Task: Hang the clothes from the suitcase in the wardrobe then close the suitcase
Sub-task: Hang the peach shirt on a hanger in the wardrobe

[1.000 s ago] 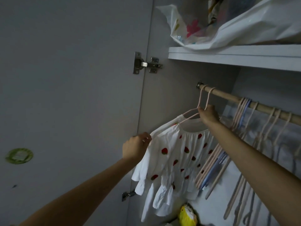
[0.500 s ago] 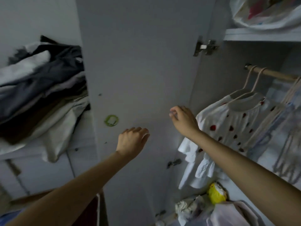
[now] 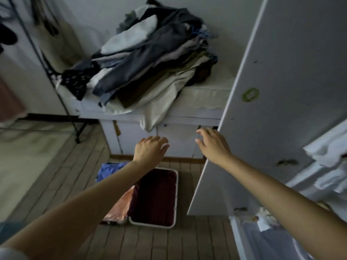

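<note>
The suitcase (image 3: 155,197) is lying open on the floor in the head view, below and between the two outstretched arms. Its right half, a rounded rectangular shell with a pale rim, is showing a dark red lining. Its left half is holding a glossy pink garment (image 3: 120,207), with a blue garment (image 3: 110,170) lying at the far end.

The floor (image 3: 56,175) is made of narrow planks running in rows, greyish brown in the dim light. Behind the suitcase a low white cabinet (image 3: 187,111) is standing against the pale wall, and a heap of folded clothes (image 3: 150,61) is sitting on top of it, dark blue, grey, beige and white layers sagging over the front edge. On the right the wardrobe door (image 3: 272,109) is standing open, a flat pale panel bearing a small green ring sticker (image 3: 250,94). Past its inner side, white fabric (image 3: 326,156) is hanging at the right edge, blurred.

The left hand (image 3: 150,150) is hovering above the suitcase, palm down, fingers loosely spread and slightly curled, holding nothing. The right hand (image 3: 212,143) is reaching forward just beside the edge of the wardrobe door, fingers parted and empty, a thin ring on one finger; whether it is touching the door cannot be told.
</note>
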